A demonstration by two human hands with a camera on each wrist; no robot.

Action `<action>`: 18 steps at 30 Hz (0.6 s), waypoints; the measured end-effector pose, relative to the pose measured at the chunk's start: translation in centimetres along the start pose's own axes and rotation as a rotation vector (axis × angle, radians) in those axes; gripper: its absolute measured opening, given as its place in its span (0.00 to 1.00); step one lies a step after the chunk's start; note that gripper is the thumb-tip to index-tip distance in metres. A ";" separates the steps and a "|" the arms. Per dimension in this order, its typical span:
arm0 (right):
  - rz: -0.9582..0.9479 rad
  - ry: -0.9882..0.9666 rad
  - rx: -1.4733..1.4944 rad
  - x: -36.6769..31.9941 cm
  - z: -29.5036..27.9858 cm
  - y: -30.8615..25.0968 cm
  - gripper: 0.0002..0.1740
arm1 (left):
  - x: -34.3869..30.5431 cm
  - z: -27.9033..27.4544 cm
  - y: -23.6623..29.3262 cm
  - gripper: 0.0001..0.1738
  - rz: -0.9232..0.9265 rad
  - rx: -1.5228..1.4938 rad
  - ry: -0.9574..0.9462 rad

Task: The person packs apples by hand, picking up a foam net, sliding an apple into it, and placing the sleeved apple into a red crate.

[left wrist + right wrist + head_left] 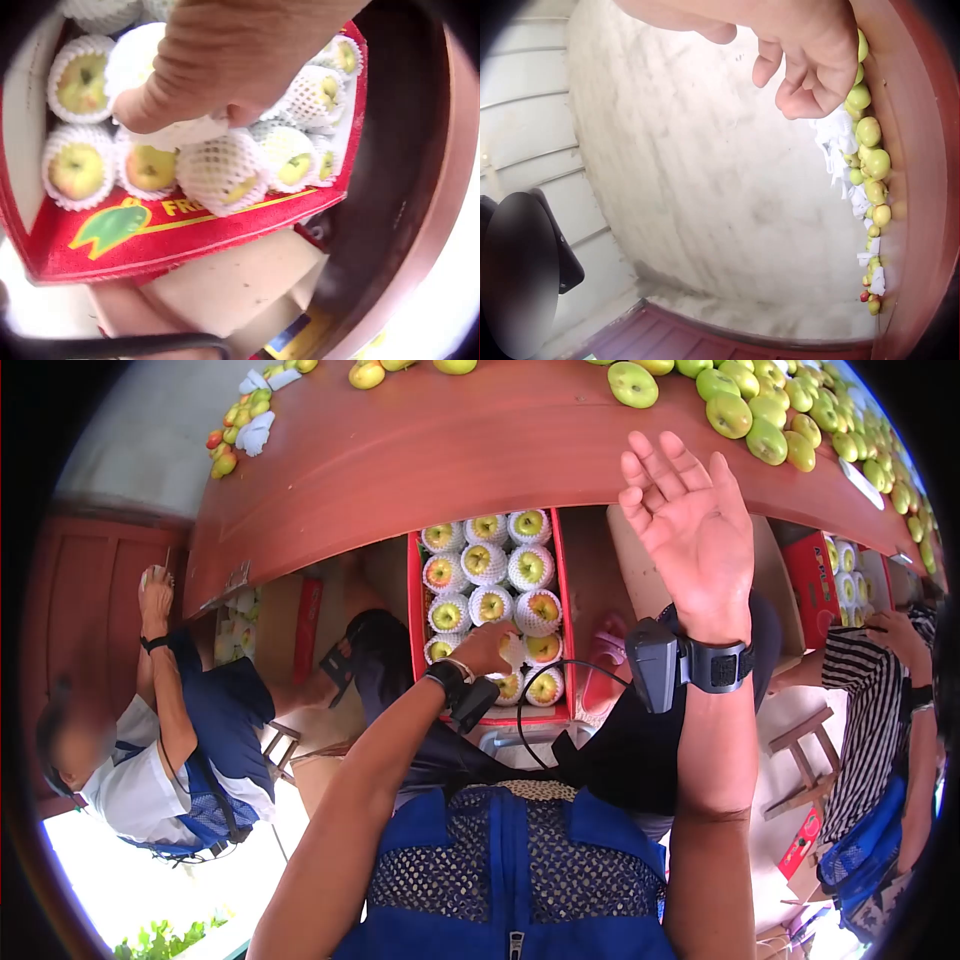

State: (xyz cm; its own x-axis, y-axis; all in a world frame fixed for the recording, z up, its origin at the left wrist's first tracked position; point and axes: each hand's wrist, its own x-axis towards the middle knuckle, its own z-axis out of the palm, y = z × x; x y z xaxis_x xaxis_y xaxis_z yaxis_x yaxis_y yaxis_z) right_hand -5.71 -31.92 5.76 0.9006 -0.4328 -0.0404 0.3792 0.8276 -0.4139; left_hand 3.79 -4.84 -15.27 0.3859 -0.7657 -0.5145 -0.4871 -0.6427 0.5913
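My left hand [484,650] reaches down into a red fruit box [415,575]. In the left wrist view its thumb and fingers hold an apple in a white foam net [184,135], partly hidden under the hand. Rows of yellow-green apples in foam nets [490,604] fill the box around it. My right hand [690,530] is raised in front of the table edge, palm up, fingers loosely bent and nothing in them. The right wrist view also shows that hand [810,60] holding nothing.
Loose green apples [729,415] are heaped at the right of the red-brown table [420,450]. More apples [240,422] and white foam nets lie at its left. One person [180,750] sits on the left, another [875,710] on the right. Cardboard boxes stand under the table.
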 end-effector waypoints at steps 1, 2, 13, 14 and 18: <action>-0.002 -0.008 0.005 -0.1 -0.1 0.1 0.24 | 0.2 -0.1 0.0 0.41 -0.044 -0.014 0.014; -0.002 -0.015 0.008 -0.2 -0.1 0.1 0.24 | 0.4 0.0 0.0 0.41 -0.090 -0.031 0.027; 0.070 -0.071 0.046 -0.1 0.0 0.8 0.27 | -1.4 0.6 -0.5 0.40 0.207 0.462 0.296; 0.082 -0.075 0.046 -0.2 -0.1 0.8 0.27 | -1.6 0.1 -0.2 0.40 0.184 0.477 0.288; 0.071 -0.041 0.012 -0.2 0.4 1.0 0.27 | -1.6 0.4 -0.7 0.36 0.169 0.476 0.308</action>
State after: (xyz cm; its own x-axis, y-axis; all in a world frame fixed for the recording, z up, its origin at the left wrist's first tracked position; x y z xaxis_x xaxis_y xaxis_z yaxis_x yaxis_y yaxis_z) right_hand -5.41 -30.85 5.70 0.9331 -0.3583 -0.0316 0.3168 0.8600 -0.4001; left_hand 3.18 -3.16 -15.12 0.4467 -0.8740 -0.1915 -0.8325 -0.4844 0.2688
